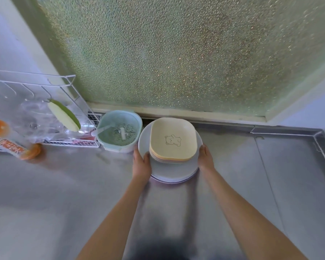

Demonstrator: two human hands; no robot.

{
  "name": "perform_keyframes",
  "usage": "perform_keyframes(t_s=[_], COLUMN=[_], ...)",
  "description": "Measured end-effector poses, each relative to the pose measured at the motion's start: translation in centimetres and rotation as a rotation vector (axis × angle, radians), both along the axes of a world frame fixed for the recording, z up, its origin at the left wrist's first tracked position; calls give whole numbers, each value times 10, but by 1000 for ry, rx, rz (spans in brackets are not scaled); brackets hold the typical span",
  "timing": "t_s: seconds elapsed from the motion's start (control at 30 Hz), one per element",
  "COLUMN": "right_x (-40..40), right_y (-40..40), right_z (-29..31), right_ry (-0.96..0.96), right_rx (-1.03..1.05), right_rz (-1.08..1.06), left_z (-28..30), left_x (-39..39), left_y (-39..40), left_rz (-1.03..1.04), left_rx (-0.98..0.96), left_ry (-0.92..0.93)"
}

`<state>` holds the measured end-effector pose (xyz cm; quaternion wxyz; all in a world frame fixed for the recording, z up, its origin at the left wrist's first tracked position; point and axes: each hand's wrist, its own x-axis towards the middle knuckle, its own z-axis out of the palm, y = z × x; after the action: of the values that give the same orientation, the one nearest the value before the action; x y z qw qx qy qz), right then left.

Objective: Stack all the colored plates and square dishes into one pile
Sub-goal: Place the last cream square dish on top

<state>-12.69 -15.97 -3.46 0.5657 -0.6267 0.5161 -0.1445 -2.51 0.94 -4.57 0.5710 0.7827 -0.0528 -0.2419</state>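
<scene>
Cream-coloured and printed with a small bear outline, the top square dish (174, 138) crowns a nested set of square dishes (159, 156) whose pastel edges show beneath it. That set sits on a stack of pale round plates (174, 173), forming one pile on the grey metal counter (54, 194), just in front of a frosted glass window (176, 53). The left hand (141, 162) grips the pile's left side, its thumb lying on the top plate's rim beside the square dishes. The right hand (205, 156) holds the right side, fingers curled around the plate edge. Just left of the pile, nearly touching it, stands a light-green strainer basket (120, 131). Farther left of the pile, a white wire dish rack (45, 109) holds clear glassware and a green-and-white item, with an orange container (13, 145) near it.
</scene>
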Motion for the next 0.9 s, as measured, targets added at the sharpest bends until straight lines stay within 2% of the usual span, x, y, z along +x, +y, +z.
perform_keyframes(t_s=[0.13,0.27,0.37,0.47,0.6,0.67,0.8,0.9], right_x=[-1,14,44,61,55,50,37,31], right_y=[-5,-22,-26,-13,-5,2,16,17], right_z=[5,33,55,63,55,51,48,43], right_ry=[15,-96,-196,-150,-171,-202,-215,-164], right_rx=[17,-99,53,-4,12,20,-50,0], right_rz=[52,-23,68,224,97,-48,-377,-423], left_z=[0,23,36,42,40,39,50,61], left_x=[-2,-38,-70,-81,-66,-47,0,16], left_y=[6,4,-12,-28,-25,-23,-27,-34], left_rz=[4,212,165,111,92,78,20,23], left_rx=[68,73,7,21,30,-4,-127,-165], left_ry=[-71,-214,-216,-106,-196,-205,19,97])
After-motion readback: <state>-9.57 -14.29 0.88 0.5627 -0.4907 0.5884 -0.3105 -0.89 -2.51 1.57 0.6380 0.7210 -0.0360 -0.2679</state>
